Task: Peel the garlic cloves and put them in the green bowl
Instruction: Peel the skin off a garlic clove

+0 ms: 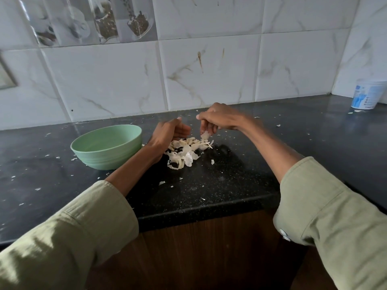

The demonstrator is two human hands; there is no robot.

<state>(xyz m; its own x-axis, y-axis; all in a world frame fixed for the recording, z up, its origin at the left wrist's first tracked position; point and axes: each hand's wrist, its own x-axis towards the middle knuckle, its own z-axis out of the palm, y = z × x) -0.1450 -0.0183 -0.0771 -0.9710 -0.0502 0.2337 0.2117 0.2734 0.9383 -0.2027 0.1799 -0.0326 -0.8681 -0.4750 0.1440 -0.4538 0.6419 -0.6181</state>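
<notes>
sleeves [69, 237]: 2 | hands: 2 | green bowl [106, 146]: 1 | white tub [367, 94]: 1

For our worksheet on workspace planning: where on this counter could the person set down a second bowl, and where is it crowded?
Free: the dark counter near the front edge, between the two sleeves; also the stretch between the right hand and the white tub, bare but for small flecks. Crowded: the middle, where the garlic pile sits beside the green bowl under both hands.
</notes>
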